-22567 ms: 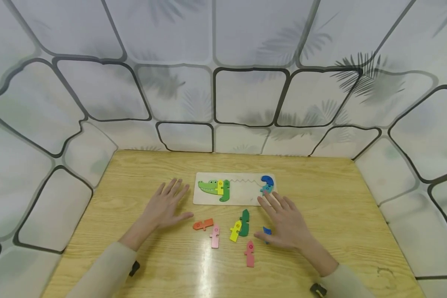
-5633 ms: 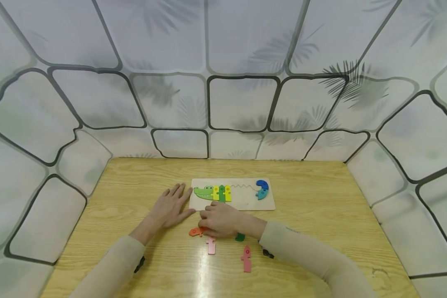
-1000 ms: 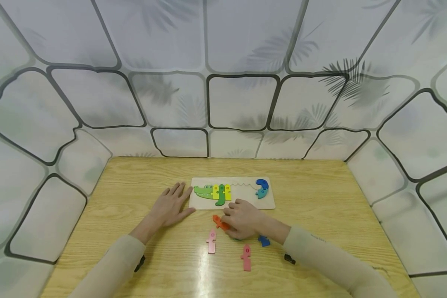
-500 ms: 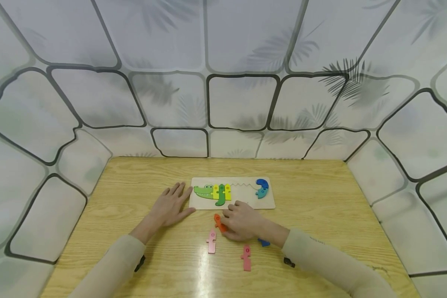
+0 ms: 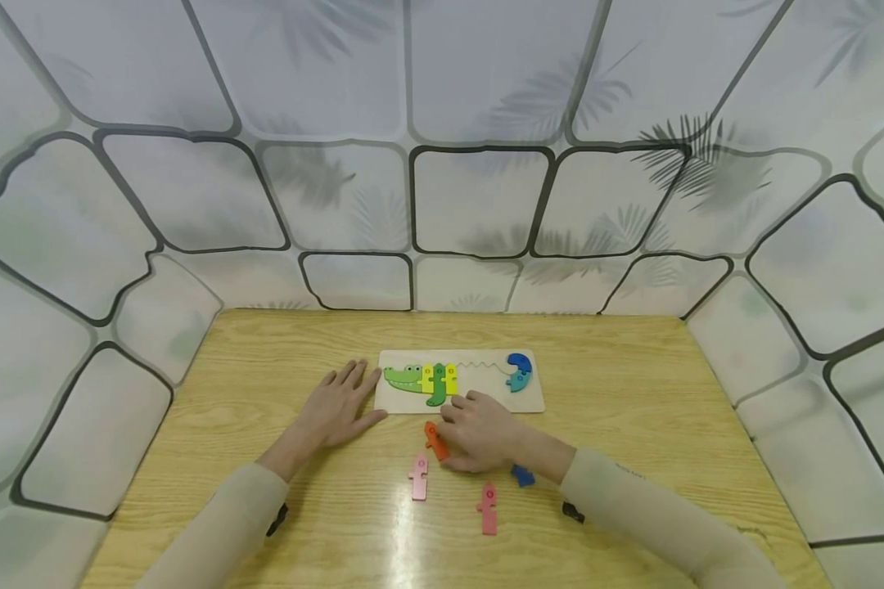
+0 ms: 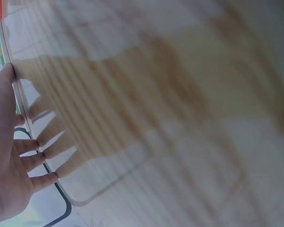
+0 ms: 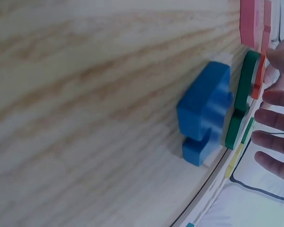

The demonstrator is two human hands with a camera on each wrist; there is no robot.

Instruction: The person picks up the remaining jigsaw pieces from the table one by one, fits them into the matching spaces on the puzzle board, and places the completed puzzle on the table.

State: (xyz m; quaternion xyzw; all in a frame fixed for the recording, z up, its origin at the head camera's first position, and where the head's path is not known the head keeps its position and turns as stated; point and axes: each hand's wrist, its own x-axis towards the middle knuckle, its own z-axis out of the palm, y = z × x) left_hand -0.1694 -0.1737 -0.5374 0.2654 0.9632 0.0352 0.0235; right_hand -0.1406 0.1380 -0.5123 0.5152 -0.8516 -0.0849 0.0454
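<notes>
My left hand (image 5: 339, 409) lies flat with spread fingers, touching the left end of the pale wooden puzzle board (image 5: 482, 380). On that board are a green crocodile head (image 5: 403, 379), yellow and green body pieces and a blue tail (image 5: 519, 362). Just in front of the board, my right hand (image 5: 482, 433) pinches an orange puzzle piece (image 5: 435, 442), which stands tilted with its tip toward the board. Beneath this hand, a dark green piece (image 7: 241, 97) shows in the right wrist view but is hidden in the head view.
Nearer the front lie a light pink piece (image 5: 418, 478) and a darker pink piece (image 5: 489, 511). A blue piece (image 5: 523, 475) sits close to my right wrist. A patterned fabric wall (image 5: 479, 196) borders the wooden table (image 5: 265, 343) at the back and sides.
A second yellow piece has joined the board beside the green one. The orange piece has shifted right and turned more upright with my right hand. My left hand stays by the board.
</notes>
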